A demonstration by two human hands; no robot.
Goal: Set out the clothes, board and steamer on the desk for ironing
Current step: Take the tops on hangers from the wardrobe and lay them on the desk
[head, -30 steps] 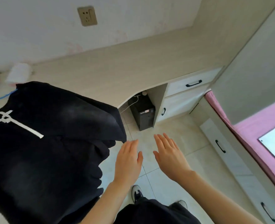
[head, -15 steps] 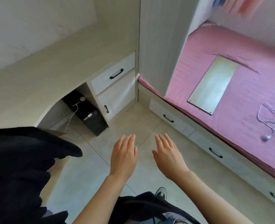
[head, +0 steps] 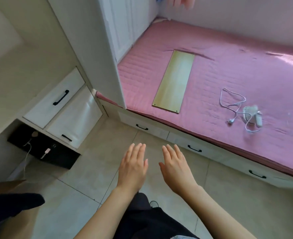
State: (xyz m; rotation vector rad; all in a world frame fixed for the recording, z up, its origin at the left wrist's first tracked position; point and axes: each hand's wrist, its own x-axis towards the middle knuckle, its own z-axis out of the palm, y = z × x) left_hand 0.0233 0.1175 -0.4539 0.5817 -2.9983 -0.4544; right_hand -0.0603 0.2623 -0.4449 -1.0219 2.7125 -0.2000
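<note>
Both the left hand [head: 133,167] and right hand [head: 176,168] hover empty, fingers straight, near the bed [head: 228,69] bearing the board [head: 174,81] and steamer [head: 250,114].

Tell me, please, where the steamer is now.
In the head view, the white steamer lies on the pink bed at the right, its cord looped beside it, to the right of the wooden board.

The view swings right from the desk [head: 18,80] and black clothes [head: 13,202] toward the bed [head: 228,69], revealing board [head: 174,81] and steamer [head: 250,113].
</note>
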